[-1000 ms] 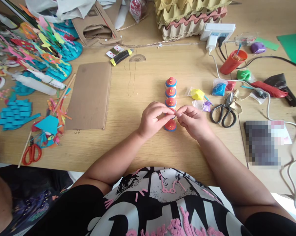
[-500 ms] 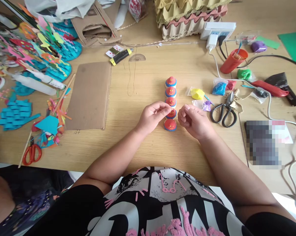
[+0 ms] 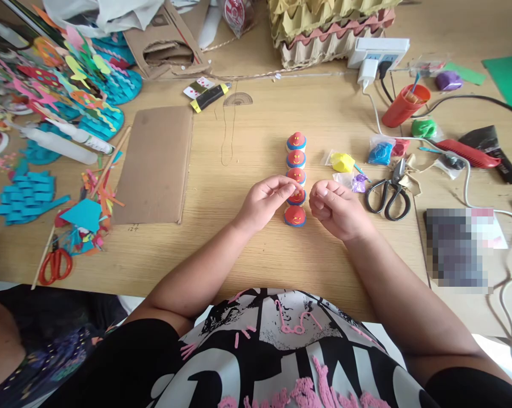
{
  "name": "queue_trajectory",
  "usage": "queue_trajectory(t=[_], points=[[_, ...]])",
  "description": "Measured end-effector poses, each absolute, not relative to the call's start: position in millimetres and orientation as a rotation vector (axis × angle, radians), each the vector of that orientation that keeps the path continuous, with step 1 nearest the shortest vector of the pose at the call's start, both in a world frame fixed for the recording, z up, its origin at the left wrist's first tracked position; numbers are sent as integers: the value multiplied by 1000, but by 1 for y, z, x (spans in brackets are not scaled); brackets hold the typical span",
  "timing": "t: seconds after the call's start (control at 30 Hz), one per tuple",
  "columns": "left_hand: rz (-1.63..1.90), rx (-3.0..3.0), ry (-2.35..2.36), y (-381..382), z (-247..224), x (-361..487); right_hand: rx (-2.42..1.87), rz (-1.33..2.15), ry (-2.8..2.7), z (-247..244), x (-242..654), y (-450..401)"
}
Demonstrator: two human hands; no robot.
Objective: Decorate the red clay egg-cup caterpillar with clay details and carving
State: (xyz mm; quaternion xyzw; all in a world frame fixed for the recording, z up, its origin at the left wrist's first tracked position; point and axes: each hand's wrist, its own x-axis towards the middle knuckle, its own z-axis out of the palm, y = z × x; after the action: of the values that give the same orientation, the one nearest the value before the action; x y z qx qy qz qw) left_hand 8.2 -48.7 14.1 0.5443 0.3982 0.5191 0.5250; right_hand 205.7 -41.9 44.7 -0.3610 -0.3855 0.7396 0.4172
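Several small red domes with yellow smiling faces and blue rims stand in a column on the wooden table; the nearest dome [image 3: 295, 215] sits below my fingers. My left hand [image 3: 269, 199] is pinched, its fingertips over the column and partly covering two domes. Whatever it pinches is too small to make out. To the right of the column, my right hand [image 3: 337, 208] is closed with curled fingers, and its contents are hidden. Yellow clay [image 3: 342, 162] and purple clay [image 3: 358, 183] lie beyond it.
Black-handled scissors [image 3: 388, 192] lie right of my right hand. A cardboard sheet [image 3: 153, 164] rests at left, near red-handled scissors [image 3: 55, 266] and paper scraps. Farther back are a red cup [image 3: 404, 106], a power strip [image 3: 379, 52] and egg trays [image 3: 324, 39]. Another person's leg shows lower left.
My right hand's fingers have shifted slightly. My left hand holds nearly the same pinch over the column, and the domes stand as before.
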Motion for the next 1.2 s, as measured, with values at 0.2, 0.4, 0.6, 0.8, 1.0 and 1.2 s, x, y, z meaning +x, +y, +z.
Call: queue_trajectory(t=[0.2, 0.4, 0.6, 0.8, 1.0, 1.2], points=[[1263, 1303, 939, -50, 18, 9, -892, 1858, -943, 45, 206, -42], [1242, 1372, 921, -51, 19, 10, -915, 1868, -976, 43, 204, -44], [1258, 1465, 928, -52, 18, 10, -908, 1877, -997, 42, 203, -44], [1272, 1462, 961, -52, 18, 9, -905, 1865, -956, 46, 203, -44], [1265, 1443, 949, -51, 15, 9, -921, 1879, -954, 48, 203, -44], [1291, 1479, 915, -52, 17, 10, -915, 1873, -940, 45, 202, -45]])
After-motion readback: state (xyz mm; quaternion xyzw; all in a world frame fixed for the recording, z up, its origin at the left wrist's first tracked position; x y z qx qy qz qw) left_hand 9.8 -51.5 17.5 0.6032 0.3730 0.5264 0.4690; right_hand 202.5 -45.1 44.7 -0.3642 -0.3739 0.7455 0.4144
